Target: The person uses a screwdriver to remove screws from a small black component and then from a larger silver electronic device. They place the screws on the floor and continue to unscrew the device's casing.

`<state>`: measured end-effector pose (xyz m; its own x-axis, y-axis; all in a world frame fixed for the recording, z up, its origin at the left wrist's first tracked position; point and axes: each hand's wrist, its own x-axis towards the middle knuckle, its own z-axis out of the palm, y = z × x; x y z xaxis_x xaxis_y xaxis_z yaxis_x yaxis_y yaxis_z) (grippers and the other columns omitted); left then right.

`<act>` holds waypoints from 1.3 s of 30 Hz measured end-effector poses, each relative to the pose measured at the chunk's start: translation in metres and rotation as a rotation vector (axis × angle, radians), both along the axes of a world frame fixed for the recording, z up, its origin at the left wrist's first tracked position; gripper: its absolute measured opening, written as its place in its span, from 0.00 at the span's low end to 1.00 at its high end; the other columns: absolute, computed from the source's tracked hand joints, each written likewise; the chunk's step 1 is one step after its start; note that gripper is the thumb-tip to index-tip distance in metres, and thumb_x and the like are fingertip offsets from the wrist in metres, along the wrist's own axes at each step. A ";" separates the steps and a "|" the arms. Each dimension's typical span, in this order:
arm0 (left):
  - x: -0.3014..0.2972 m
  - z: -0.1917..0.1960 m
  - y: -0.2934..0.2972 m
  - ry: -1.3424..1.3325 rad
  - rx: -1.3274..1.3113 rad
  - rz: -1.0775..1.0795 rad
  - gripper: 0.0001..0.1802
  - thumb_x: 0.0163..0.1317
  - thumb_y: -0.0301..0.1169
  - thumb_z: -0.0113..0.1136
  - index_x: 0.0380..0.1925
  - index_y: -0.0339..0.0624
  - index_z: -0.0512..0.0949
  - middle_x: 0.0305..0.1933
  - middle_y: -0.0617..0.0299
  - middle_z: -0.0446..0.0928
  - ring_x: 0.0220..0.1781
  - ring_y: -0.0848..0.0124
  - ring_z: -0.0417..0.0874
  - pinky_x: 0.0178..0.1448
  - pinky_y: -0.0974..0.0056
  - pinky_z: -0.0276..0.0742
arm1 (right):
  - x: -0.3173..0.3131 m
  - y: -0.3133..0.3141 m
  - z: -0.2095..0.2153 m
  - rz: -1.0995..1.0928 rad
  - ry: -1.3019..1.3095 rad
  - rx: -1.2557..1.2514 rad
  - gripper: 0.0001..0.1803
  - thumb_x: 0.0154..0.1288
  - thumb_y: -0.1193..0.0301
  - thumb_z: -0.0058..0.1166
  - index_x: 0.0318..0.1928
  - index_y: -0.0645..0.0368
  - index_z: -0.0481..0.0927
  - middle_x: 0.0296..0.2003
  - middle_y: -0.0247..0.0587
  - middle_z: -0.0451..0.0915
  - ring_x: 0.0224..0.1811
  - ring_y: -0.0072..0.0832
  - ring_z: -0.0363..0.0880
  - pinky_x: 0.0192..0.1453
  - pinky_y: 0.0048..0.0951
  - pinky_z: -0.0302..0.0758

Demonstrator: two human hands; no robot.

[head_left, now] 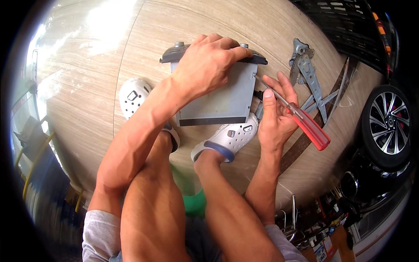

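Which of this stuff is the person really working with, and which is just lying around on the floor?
In use:
- grey metal box unit, steadied by the left hand
- red-handled screwdriver, held in the right hand, tip at the box's side

Just lying about:
- metal lever mechanism on the floor
- car wheel
- black grille

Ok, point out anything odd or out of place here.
A bare metal window regulator lies loose on the stone floor, beside the grey car stereo unit. A car wheel sits at the right edge.
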<state>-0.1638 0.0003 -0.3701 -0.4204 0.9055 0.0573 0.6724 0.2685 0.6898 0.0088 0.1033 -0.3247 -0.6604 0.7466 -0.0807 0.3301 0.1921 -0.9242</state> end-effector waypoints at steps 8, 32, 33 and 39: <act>-0.001 0.000 0.000 -0.049 0.005 0.008 0.30 0.48 0.16 0.59 0.55 0.50 0.83 0.54 0.59 0.82 0.58 0.54 0.80 0.63 0.53 0.75 | -0.006 -0.005 0.000 -0.035 -0.262 0.176 0.16 0.73 0.72 0.62 0.56 0.65 0.79 0.47 0.45 0.82 0.51 0.27 0.80 0.55 0.29 0.78; 0.001 0.002 0.001 -0.045 -0.008 0.022 0.28 0.53 0.17 0.57 0.54 0.52 0.83 0.54 0.60 0.83 0.57 0.54 0.80 0.63 0.54 0.76 | -0.006 -0.010 -0.011 -0.079 -0.260 0.214 0.15 0.73 0.73 0.61 0.56 0.65 0.81 0.46 0.42 0.80 0.49 0.30 0.82 0.53 0.32 0.80; 0.001 0.001 0.001 -0.047 -0.006 0.023 0.28 0.53 0.17 0.57 0.54 0.52 0.83 0.54 0.60 0.83 0.57 0.54 0.80 0.63 0.54 0.76 | -0.006 -0.010 -0.012 -0.120 -0.205 0.180 0.16 0.72 0.74 0.62 0.57 0.67 0.80 0.49 0.42 0.82 0.49 0.27 0.82 0.55 0.28 0.80; 0.000 0.000 0.000 -0.047 -0.012 0.028 0.26 0.55 0.18 0.58 0.54 0.52 0.83 0.53 0.60 0.83 0.57 0.54 0.81 0.63 0.54 0.76 | -0.009 -0.008 -0.006 -0.170 -0.034 -0.071 0.18 0.72 0.79 0.59 0.60 0.71 0.77 0.50 0.52 0.85 0.53 0.30 0.82 0.58 0.30 0.80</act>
